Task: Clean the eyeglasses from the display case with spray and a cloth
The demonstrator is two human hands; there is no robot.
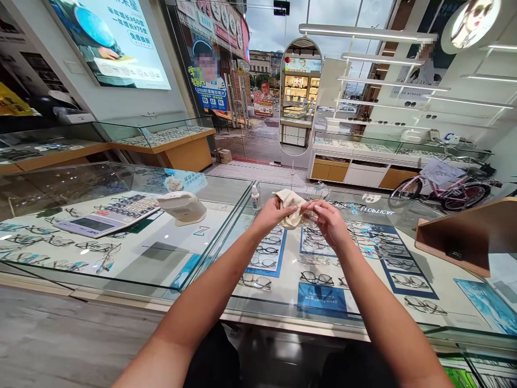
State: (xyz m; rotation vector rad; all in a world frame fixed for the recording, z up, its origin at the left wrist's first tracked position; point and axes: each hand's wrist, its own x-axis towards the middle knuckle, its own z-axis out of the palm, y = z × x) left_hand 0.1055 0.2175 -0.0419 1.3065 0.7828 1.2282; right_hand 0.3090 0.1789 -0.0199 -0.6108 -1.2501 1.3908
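Note:
A crumpled cream cleaning cloth (291, 206) is bunched in my left hand (277, 212), its fingers closed around it above the glass counter. My right hand (326, 216) meets the cloth's right edge with thumb and fingers pinched together. What the pinch holds is too small to make out. Just beyond these fingers shows the thin clear rim of a pair of eyeglasses (319, 189); I cannot tell whether it is held or lies on the glass. A small white spray bottle (255, 198) stands upright on the counter, left of the cloth.
Beneath the glass top (283, 310) lie rows of eyeglasses (317, 278) on blue-edged trays. On the left case rest a large calculator (109, 215) and a cream-coloured device (182, 208). A brown wooden stand (464, 237) is at right. Farther off are an oval mirror (301, 97) and a bicycle (444, 186).

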